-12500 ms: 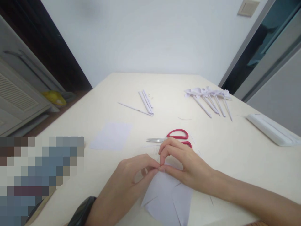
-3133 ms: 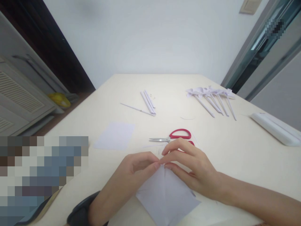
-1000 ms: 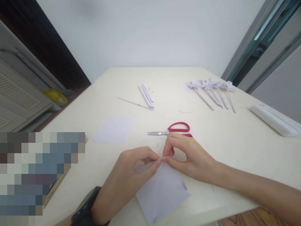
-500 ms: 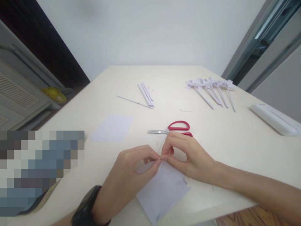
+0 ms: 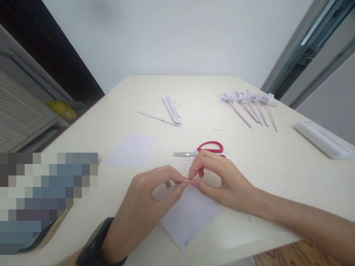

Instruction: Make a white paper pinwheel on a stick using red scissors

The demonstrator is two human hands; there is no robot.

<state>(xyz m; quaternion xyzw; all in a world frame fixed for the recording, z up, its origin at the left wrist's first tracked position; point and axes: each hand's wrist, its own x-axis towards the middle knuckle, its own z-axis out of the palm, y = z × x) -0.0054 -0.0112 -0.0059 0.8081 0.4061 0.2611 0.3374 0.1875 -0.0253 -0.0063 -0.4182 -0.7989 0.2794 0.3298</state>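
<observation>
A sheet of white paper [image 5: 191, 218] hangs just over the table's near side, its top part pinched between both hands. My left hand [image 5: 155, 199], with a dark band on the wrist, grips the paper between thumb and forefinger. Right beside those fingertips, my right hand [image 5: 219, 181] pinches the same spot with thumb and forefinger. What lies exactly between the fingertips is too small to make out. Red-handled scissors [image 5: 196, 150] lie just beyond my right hand, their blades pointing left and one handle partly covered by the hand.
A flat paper square [image 5: 131, 149] lies left of the scissors. Rolled paper tubes [image 5: 171, 110] and a thin stick [image 5: 155, 118] rest farther back. Several paper pinwheels [image 5: 246, 101] lie at the back right. A white package [image 5: 324, 139] sits at the right edge. Thin paper strips surround the scissors.
Both hands have shifted slightly up, still pinching together. The paper has turned a little, and its lower corner has risen into view.
</observation>
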